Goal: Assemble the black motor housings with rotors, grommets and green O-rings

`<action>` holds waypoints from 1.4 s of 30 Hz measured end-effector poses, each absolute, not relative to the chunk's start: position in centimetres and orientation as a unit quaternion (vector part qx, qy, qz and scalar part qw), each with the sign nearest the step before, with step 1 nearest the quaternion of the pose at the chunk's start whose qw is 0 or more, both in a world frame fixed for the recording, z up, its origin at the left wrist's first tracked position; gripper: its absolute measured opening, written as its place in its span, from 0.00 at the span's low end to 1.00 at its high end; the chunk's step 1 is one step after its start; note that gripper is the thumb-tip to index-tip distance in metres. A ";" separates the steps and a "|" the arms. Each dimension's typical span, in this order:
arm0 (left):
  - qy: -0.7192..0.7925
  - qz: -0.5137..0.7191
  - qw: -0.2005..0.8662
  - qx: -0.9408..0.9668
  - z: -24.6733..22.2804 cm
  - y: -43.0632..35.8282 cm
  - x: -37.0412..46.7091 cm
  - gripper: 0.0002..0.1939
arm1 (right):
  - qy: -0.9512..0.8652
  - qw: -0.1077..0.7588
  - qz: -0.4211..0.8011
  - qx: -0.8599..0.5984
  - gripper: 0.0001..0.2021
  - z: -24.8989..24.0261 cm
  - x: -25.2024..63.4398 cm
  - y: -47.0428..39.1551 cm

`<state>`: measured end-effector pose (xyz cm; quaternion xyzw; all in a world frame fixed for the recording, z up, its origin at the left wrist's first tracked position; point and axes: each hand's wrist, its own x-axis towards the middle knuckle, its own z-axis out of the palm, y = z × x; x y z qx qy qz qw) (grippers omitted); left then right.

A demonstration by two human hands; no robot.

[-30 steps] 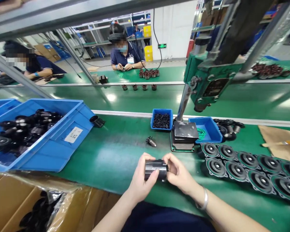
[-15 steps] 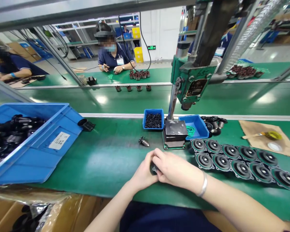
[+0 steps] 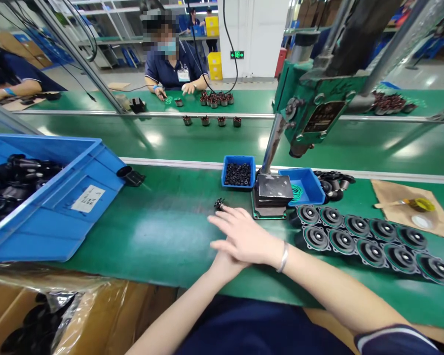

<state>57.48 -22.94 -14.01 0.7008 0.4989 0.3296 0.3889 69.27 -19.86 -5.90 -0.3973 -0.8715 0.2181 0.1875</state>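
Observation:
My right hand (image 3: 240, 234) is open, its fingers stretched to the left, crossing over my left hand. Its fingertips are beside a small dark part with a metal end (image 3: 219, 203) on the green bench. Whether they touch it, I cannot tell. My left hand (image 3: 225, 264) is under the right one; its fingers and anything in them are hidden. Right of my hands stand two rows of black round housings (image 3: 372, 252) with green rings. Behind my hands are the press base block (image 3: 274, 190) and a small blue bin of black rings (image 3: 239, 172).
The green press head (image 3: 314, 111) hangs above its base. A blue tray (image 3: 309, 185) holds green rings, with dark parts (image 3: 335, 185) beside it. A large blue crate (image 3: 55, 217) of black parts stands left. A brush (image 3: 395, 203) lies on cardboard. Co-workers sit across the bench.
My hands were together around a dark part. Now my right hand has opened and extended left over my left hand, towards the small part. The view has shifted slightly.

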 end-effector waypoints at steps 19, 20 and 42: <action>0.467 0.308 0.374 0.739 -13.4 -23.2 57.4 0.31 | -0.625 0.575 0.265 -0.456 0.15 -10.1 75.9 -26.7; 0.470 0.307 0.369 0.741 -13.4 -23.3 57.4 0.31 | -0.583 0.618 0.256 -0.460 0.16 -10.3 76.1 -26.9; 0.505 0.281 0.294 0.761 -15.1 -23.2 56.6 0.32 | -0.809 -0.103 0.049 -0.576 0.08 -2.8 88.3 -10.6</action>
